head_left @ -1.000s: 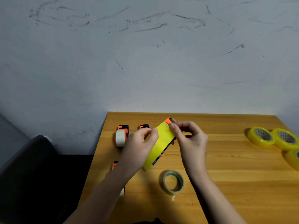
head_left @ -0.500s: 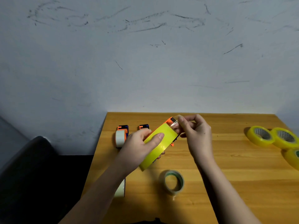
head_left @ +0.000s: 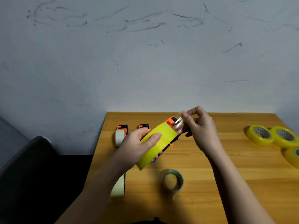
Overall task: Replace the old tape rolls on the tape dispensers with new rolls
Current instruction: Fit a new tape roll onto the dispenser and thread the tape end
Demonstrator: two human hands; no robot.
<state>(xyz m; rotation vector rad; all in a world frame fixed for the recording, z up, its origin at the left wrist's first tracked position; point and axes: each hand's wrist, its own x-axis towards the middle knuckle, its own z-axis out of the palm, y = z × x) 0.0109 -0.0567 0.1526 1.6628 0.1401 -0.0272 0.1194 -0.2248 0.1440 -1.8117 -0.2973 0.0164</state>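
Scuffed grey wall backs your wooden table [head_left: 210,159]. Your left hand [head_left: 137,146] grips the tape dispenser [head_left: 170,121] with its new yellow roll [head_left: 155,149] above the table; your right hand [head_left: 200,126] pinches the clear tape end [head_left: 179,122] at the cutter. Judging by this, threading remains. Spare yellow rolls [head_left: 273,135] wait far right, other dispensers [head_left: 121,135] left.

Yellow roll [head_left: 156,146], orange-blue dispenser [head_left: 171,121], honey-brown wooden table [head_left: 226,167]

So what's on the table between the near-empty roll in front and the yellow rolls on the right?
Nothing: bare table, crossed above by the right hand's forearm.
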